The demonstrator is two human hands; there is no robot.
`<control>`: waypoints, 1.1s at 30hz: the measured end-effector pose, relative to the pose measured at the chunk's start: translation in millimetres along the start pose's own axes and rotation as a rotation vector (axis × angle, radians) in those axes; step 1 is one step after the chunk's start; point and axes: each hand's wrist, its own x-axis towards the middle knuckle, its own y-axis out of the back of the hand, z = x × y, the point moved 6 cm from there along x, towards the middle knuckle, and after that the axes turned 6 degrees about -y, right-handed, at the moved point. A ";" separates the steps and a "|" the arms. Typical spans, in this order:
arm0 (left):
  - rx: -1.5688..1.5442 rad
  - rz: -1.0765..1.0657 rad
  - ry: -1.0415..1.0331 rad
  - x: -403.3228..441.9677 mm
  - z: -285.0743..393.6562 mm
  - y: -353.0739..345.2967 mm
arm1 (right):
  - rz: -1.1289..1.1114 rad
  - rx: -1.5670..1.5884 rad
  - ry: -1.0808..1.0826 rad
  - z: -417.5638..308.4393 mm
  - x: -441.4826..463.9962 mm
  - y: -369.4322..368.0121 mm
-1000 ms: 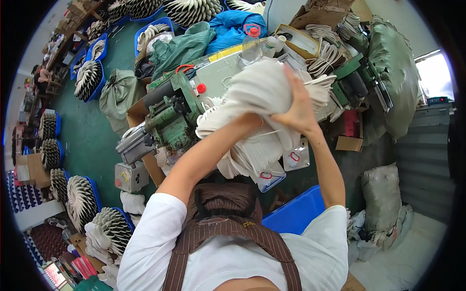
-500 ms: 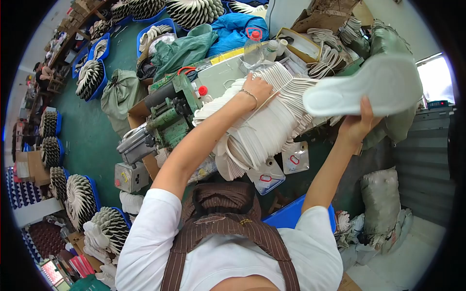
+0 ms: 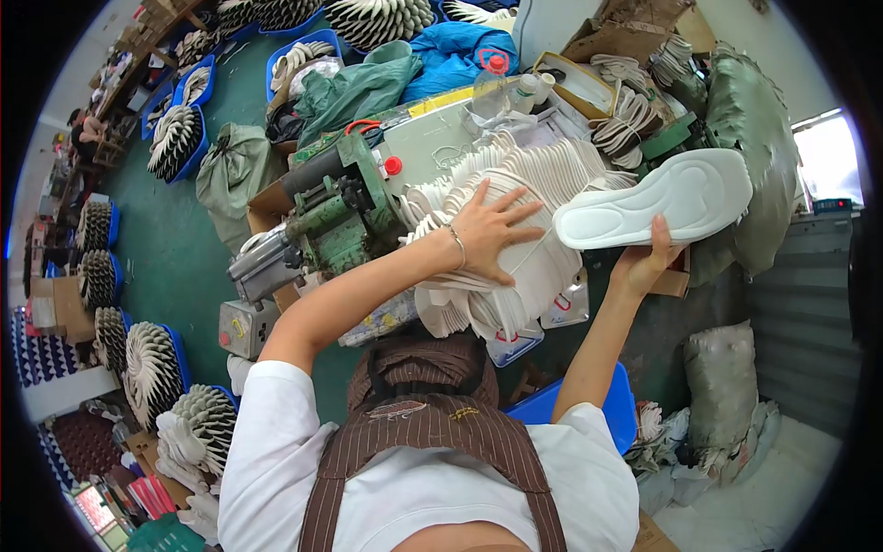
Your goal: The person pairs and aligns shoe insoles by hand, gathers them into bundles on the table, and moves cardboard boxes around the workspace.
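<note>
Left hand (image 3: pixel 494 235) splayed on the insole stack (image 3: pixel 563 170) at the table's (image 3: pixel 418 135) near edge, right hand (image 3: pixel 642 267) pinching the white insole (image 3: pixel 685 189) rightward, long axis slanting toward the stack

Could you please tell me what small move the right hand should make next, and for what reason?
Probably the right hand should bring the white insole left and lay it on the pile of insoles. It holds this insole out beside the pile, thumb on top, while the left hand lies spread on the pile and could steady it.
</note>
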 end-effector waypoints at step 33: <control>-0.822 0.949 0.306 -70.7 96.2 93.8 | -0.132 -0.623 0.352 -41.7 -108.5 -59.1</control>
